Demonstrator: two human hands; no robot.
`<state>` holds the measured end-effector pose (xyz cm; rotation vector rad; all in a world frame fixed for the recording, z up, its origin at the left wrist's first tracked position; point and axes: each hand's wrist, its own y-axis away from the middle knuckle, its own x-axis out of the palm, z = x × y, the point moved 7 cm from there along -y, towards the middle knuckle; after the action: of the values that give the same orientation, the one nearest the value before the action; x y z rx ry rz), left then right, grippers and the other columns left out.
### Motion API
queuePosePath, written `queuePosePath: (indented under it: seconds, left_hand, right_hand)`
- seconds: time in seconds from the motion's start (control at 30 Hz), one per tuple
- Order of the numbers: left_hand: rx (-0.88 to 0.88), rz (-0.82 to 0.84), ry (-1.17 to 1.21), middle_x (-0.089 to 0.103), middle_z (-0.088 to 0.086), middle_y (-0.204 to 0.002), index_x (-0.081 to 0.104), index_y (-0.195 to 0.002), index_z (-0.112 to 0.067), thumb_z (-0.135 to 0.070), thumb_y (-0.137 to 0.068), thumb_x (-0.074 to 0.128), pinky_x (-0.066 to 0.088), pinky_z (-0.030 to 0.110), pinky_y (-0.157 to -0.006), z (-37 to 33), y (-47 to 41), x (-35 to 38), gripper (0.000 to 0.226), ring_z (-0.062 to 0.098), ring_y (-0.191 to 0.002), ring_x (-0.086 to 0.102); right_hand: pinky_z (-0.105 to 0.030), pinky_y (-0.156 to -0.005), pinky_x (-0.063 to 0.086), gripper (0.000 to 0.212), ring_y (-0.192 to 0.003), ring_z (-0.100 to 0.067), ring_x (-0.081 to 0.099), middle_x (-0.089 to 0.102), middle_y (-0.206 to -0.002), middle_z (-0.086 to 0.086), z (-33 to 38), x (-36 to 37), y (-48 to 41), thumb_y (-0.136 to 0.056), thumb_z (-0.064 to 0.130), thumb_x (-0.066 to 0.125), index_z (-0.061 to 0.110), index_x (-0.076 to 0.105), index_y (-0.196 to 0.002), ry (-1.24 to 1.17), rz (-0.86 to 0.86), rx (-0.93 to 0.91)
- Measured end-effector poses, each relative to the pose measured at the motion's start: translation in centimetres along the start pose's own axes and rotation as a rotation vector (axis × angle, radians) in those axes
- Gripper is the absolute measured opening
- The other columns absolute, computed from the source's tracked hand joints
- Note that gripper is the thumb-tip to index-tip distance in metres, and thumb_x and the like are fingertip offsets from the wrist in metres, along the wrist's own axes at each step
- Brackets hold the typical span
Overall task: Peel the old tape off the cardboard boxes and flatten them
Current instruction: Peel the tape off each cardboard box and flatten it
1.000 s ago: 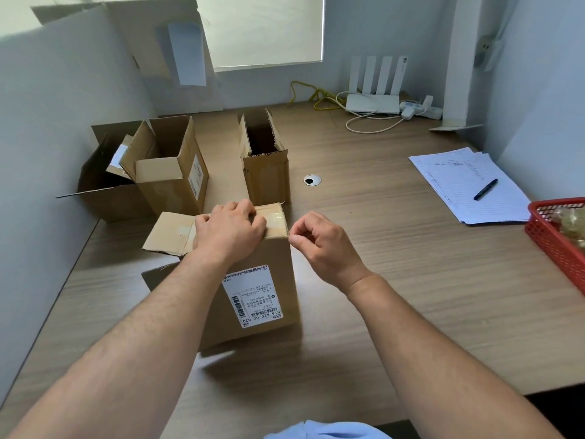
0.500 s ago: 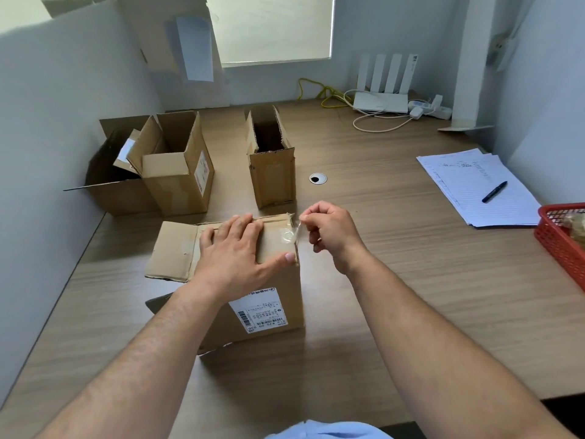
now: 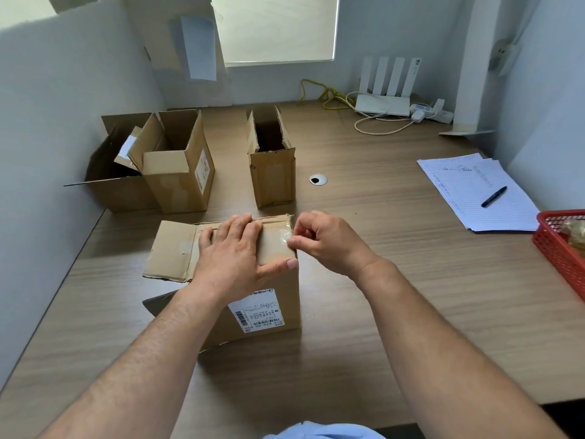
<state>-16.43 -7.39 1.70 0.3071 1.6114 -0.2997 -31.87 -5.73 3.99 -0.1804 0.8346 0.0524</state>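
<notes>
A brown cardboard box (image 3: pixel 275 299) with a white barcode label stands on the desk in front of me, one flap folded out to the left. My left hand (image 3: pixel 234 251) lies flat on its top flap, fingers straight, thumb at the near edge. My right hand (image 3: pixel 323 239) is at the box's right top edge, its thumb and forefinger pinching a piece of clear tape (image 3: pixel 286 233) that sticks to that flap. Three more open cardboard boxes stand behind: a narrow one (image 3: pixel 273 175), a taller one (image 3: pixel 180 179) and a dark-lined one (image 3: pixel 117 191) at the left wall.
A stack of lined papers (image 3: pixel 474 191) with a black pen (image 3: pixel 493 196) lies to the right, beside a red plastic basket (image 3: pixel 560 255). A white router (image 3: pixel 384 99) with cables sits at the back. A round cable hole (image 3: pixel 317 179) is mid-desk. Flattened cardboard (image 3: pixel 177 49) leans in the back corner.
My left hand went from gripping the box's top edge to lying flat on the flap. My right hand moved in to the box's right edge and took hold of the clear tape.
</notes>
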Motion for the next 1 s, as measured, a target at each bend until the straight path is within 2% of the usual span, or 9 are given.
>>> queuePosePath:
  seconds: [0.13, 0.3, 0.4, 0.5, 0.57, 0.73, 0.8, 0.93, 1.0]
  left_hand:
    - [-0.011, -0.022, 0.010, 0.017, -0.003, -0.158, 0.023, -0.147, -0.028, -0.100, -0.050, -0.008, 0.007, 0.047, -0.115, 0.0, 0.1, 0.1, 0.125, 0.019, -0.144, 0.009]
    - [-0.023, -0.028, 0.004, 0.017, -0.004, -0.158, 0.022, -0.147, -0.028, -0.100, -0.050, -0.007, 0.007, 0.048, -0.116, -0.1, 0.4, 0.3, 0.124, 0.019, -0.145, 0.008]
    - [-0.026, -0.025, 0.008, 0.017, -0.003, -0.158, 0.022, -0.148, -0.027, -0.101, -0.051, -0.006, 0.007, 0.048, -0.116, -0.2, 0.5, 0.2, 0.124, 0.019, -0.145, 0.008]
    - [-0.024, -0.022, 0.005, 0.016, -0.003, -0.158, 0.021, -0.148, -0.027, -0.100, -0.053, -0.004, 0.007, 0.048, -0.116, -0.3, 0.5, 0.2, 0.122, 0.020, -0.145, 0.008]
    - [-0.024, -0.017, -0.002, 0.015, -0.003, -0.158, 0.021, -0.148, -0.027, -0.099, -0.056, 0.000, 0.008, 0.048, -0.116, -0.3, 0.6, 0.1, 0.119, 0.019, -0.145, 0.007]
    - [-0.035, -0.011, -0.003, 0.015, -0.003, -0.158, 0.021, -0.148, -0.026, -0.100, -0.047, -0.010, 0.007, 0.046, -0.116, -0.4, 0.8, 0.0, 0.129, 0.019, -0.145, 0.007]
    - [-0.043, -0.013, 0.001, 0.016, -0.003, -0.158, 0.022, -0.148, -0.026, -0.101, -0.046, -0.011, 0.007, 0.046, -0.116, -0.4, 0.9, 0.0, 0.130, 0.019, -0.145, 0.007]
    - [-0.055, -0.028, 0.002, 0.017, -0.003, -0.158, 0.022, -0.147, -0.026, -0.101, -0.050, -0.008, 0.006, 0.047, -0.116, -0.3, 1.1, 0.1, 0.126, 0.020, -0.145, 0.008]
    - [-0.053, -0.028, -0.004, 0.016, -0.002, -0.158, 0.021, -0.147, -0.026, -0.100, -0.051, -0.008, 0.007, 0.048, -0.116, -0.4, 1.3, 0.2, 0.125, 0.020, -0.144, 0.008]
  right_hand:
    - [-0.035, -0.069, 0.044, 0.019, -0.076, -0.021, 0.054, 0.053, -0.079, 0.002, -0.1, 0.4, 0.1, -0.093, 0.023, 0.056, 0.016, 0.049, -0.077, 0.043, -0.045, 0.000]
    - [-0.031, -0.057, 0.054, 0.019, -0.067, -0.023, 0.063, 0.064, -0.079, -0.009, -2.0, 1.3, 1.2, -0.094, 0.015, 0.049, 0.017, 0.051, -0.075, -0.442, -0.149, 0.269]
    - [-0.030, -0.054, 0.052, 0.013, -0.060, -0.020, 0.065, 0.066, -0.083, -0.006, -2.0, 0.7, 1.0, -0.098, 0.026, 0.044, 0.024, 0.054, -0.089, -0.543, -0.127, 0.288]
    - [-0.030, -0.068, 0.050, 0.030, -0.076, -0.015, 0.064, 0.058, -0.104, 0.003, -1.0, -0.7, 0.3, -0.090, 0.048, 0.053, 0.026, 0.054, -0.110, -0.078, -0.111, 0.178]
    - [-0.031, -0.076, 0.045, 0.038, -0.089, -0.014, 0.055, 0.051, -0.107, 0.004, -0.1, -0.7, -0.1, -0.083, 0.052, 0.060, 0.026, 0.054, -0.110, 0.202, -0.102, 0.127]
    - [-0.032, -0.075, 0.039, 0.012, -0.094, -0.026, 0.054, 0.054, -0.100, -0.004, 1.6, 0.9, -0.8, -0.092, 0.030, 0.053, 0.019, 0.050, -0.087, 0.252, -0.042, 0.076]
    - [-0.033, -0.076, 0.039, 0.012, -0.093, -0.028, 0.054, 0.058, -0.100, -0.008, 1.1, 0.8, -0.6, -0.094, 0.023, 0.051, 0.015, 0.050, -0.085, 0.143, -0.070, 0.106]
    - [-0.046, -0.077, 0.054, 0.018, -0.085, -0.033, 0.062, 0.064, -0.087, -0.014, -1.5, 1.0, 0.8, -0.091, 0.015, 0.053, 0.015, 0.050, -0.073, -0.380, -0.176, 0.352]
    - [-0.046, -0.071, 0.057, 0.015, -0.074, -0.029, 0.062, 0.062, -0.083, -0.016, -2.4, 1.3, 1.3, -0.091, 0.010, 0.051, 0.013, 0.051, -0.076, -0.597, -0.181, 0.451]
